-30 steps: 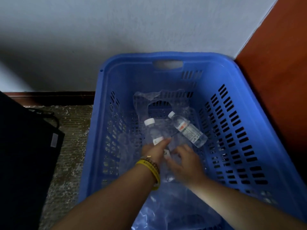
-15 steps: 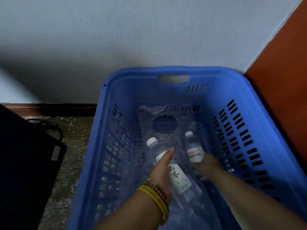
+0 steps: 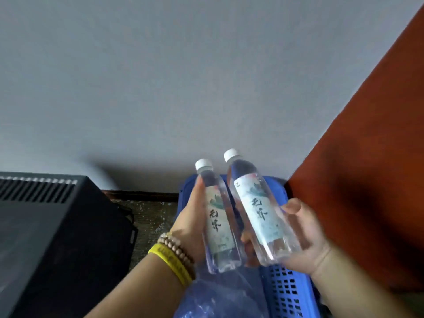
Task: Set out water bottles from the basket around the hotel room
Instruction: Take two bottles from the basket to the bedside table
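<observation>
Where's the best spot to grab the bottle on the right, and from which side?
Grip the right bottle probably round its lower body, from below and the right, as the right hand does: that part is straight, the cap end narrows, and the left bottle crowds its other side.

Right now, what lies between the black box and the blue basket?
Head view: a strip of speckled floor separates the black box from the blue basket.

floor [image 3: 149,216]: speckled brown, bare strip just left of the left grip [image 3: 195,216] | blue basket [image 3: 286,290]: on it, below left grip and right grip [image 3: 305,237] | black vented box [image 3: 57,226]: on it, farther left of left grip
</observation>
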Tool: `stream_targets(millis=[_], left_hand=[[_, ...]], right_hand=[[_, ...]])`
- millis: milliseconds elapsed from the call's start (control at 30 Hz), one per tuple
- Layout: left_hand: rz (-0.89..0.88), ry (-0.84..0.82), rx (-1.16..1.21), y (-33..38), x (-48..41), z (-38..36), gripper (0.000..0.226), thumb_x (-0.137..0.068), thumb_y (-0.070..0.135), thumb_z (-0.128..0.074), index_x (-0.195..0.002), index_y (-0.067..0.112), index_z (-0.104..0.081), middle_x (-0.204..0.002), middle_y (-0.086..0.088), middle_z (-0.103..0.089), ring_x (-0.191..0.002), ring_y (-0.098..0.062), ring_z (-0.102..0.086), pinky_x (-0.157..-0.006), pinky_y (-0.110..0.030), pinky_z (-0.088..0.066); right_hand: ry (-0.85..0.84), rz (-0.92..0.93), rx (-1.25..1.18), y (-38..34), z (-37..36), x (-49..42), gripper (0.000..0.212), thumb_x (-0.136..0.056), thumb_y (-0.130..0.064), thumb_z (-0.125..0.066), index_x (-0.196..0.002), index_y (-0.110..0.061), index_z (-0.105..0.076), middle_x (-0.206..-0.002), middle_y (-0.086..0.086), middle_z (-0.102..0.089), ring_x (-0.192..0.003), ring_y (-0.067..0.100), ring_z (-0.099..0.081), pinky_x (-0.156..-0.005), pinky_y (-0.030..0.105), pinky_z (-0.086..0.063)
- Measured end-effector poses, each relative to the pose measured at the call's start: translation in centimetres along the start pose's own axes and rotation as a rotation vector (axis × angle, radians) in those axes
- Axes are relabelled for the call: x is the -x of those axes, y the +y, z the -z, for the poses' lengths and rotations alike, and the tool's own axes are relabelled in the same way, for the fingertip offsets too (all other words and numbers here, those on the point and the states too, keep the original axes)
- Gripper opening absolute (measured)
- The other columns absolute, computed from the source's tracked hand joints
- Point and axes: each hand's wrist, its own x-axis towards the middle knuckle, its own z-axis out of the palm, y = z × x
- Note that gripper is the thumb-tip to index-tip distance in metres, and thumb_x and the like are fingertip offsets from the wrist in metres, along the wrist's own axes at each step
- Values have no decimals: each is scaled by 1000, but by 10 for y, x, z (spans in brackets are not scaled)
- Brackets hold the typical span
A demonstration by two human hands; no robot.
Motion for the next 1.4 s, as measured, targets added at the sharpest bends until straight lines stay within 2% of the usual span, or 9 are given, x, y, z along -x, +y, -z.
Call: stream_targets(millis=[100, 233, 400, 633, 800, 933, 1133, 1233, 1400], left_hand=[[-184, 75, -151, 68, 82, -34, 59, -65, 72, -47, -98, 26, -63, -109, -2, -65, -100, -20, -62, -99, -44, -47], [-173, 27, -95, 143, 186, -61, 84, -74, 72, -53, -123, 4, -58, -125, -29, -59, -116, -45, -56, -105, -59, -38], [-275, 74, -54, 207, 299, -80, 90, -63, 70, -64, -117, -1, -61, -102, -20, -67, -90, -35, -64, -99, -54, -44], [-525, 275, -64, 244, 433, -76, 68, -69, 72, -50, -97, 12, -63, -79, -8, -66, -70, -25, -62, -108, -53, -35], [-698, 635, -41, 220, 541, -72, 62, -74, 75, -46, -94, 22, -70, -80, -1, -78, -80, -20, -74, -90, -44, -49], [-809, 833, 105, 166, 611, -66, 65, -68, 76, -54, -101, 23, -71, -93, -7, -77, -92, -27, -72, -97, -52, -47], [-847, 1088, 290, 73, 699, -51, 72, -64, 77, -56, -102, 17, -68, -82, -9, -77, -72, -23, -74, -70, -38, -58], [-893, 1141, 394, 32, 742, -41, 83, -65, 76, -55, -120, 14, -62, -112, -18, -71, -99, -34, -68, -92, -49, -53], [-1074, 1206, 531, -29, 823, -5, 72, -76, 68, -55, -123, 14, -61, -119, -16, -67, -110, -36, -62, -104, -57, -40]], right_hand=[[20, 46, 207, -51, -100, 46, 59, -26, -33, -88, -80, -9, -78, -71, 9, -76, -62, 21, -73, -51, 28, -57], [107, 256, 488, -103, -214, 112, 102, -25, -59, -88, -111, -10, -63, -102, 17, -74, -91, 28, -72, -74, 38, -59], [103, 247, 445, -124, -314, 173, 45, -76, -43, -58, -104, -8, -63, -70, 13, -72, -52, 20, -69, -41, 22, -52], [-137, 271, 614, -133, -431, 205, 53, -92, -53, -39, -106, -11, -67, -94, 19, -75, -80, 28, -72, -69, 36, -58], [-403, 293, 673, -104, -501, 234, 51, -95, -49, -38, -117, -9, -61, -98, 15, -74, -91, 33, -69, -92, 52, -52], [-607, 183, 720, -54, -536, 259, 46, -93, -52, -44, -115, -15, -61, -90, 9, -75, -81, 26, -72, -77, 46, -57], [-803, 63, 873, 45, -575, 310, 45, -91, -53, -47, -112, -18, -64, -101, 13, -74, -89, 31, -71, -75, 49, -60], [-919, -13, 906, 95, -594, 333, 37, -90, -55, -48, -99, -25, -68, -88, 4, -78, -76, 22, -75, -54, 36, -59], [-1063, -153, 937, 187, -644, 375, 49, -86, -55, -54, -119, -20, -60, -109, 12, -72, -99, 31, -69, -84, 49, -56]])
